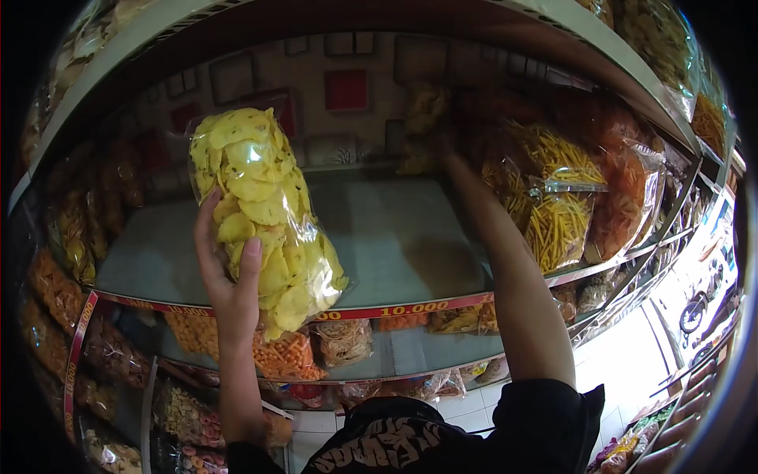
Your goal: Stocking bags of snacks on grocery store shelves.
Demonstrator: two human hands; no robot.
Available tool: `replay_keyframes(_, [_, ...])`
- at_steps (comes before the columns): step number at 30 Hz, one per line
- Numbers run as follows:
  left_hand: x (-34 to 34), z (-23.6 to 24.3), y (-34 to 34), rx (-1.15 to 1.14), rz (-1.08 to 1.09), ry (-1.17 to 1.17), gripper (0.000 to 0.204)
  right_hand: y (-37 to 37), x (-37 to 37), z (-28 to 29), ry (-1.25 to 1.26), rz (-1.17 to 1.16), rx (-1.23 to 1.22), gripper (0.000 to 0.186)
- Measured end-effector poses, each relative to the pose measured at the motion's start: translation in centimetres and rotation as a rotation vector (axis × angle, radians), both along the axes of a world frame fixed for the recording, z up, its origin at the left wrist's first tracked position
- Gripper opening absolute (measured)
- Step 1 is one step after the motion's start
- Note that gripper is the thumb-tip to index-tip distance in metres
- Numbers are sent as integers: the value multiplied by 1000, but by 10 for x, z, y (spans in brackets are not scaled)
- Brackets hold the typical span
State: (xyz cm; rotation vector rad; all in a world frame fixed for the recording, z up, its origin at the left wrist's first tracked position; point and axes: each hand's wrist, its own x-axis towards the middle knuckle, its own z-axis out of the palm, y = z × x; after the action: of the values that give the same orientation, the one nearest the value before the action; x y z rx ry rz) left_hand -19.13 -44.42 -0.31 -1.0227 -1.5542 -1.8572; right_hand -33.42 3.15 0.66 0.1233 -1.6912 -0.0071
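Observation:
A clear bag of thin yellow chips (253,197) leans upright over the shelf, left of the middle. My left hand (227,276) grips it from the lower left, thumb and a finger against the plastic. The other fingers are partly hidden by the bag. Across the grey shelf board (379,237), my right arm stretches to the dim back. There my right hand (442,146) is beside a brownish bag (426,110) near the wall. Shadow hides its fingers, so I cannot make out a grip.
Bags of yellow stick snacks (557,229) and reddish chips (624,205) crowd the right side. Darker bags (99,197) stand at the left. A red price strip (410,308) edges the shelf, above a lower shelf with orange snack bags (284,355). Another shelf edge (624,59) curves overhead.

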Motion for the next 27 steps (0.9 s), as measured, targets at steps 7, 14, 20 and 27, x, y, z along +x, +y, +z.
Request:
replay_keyframes(7, [-8, 7, 21, -59, -107, 27, 64, -15, 14, 7, -74, -17, -35, 107])
replay_keyframes(14, [-17, 7, 34, -8, -236, -39, 58, -46, 37, 24, -387, -130, -166, 101])
replay_keyframes(20, [-9, 29, 55, 24, -482, -88, 82, -107, 102, 69, -1004, -517, -271, 92])
replay_keyframes(27, [-44, 50, 106, -97, -705, -433, 95, -189, 160, 77, -687, 620, -943, 81])
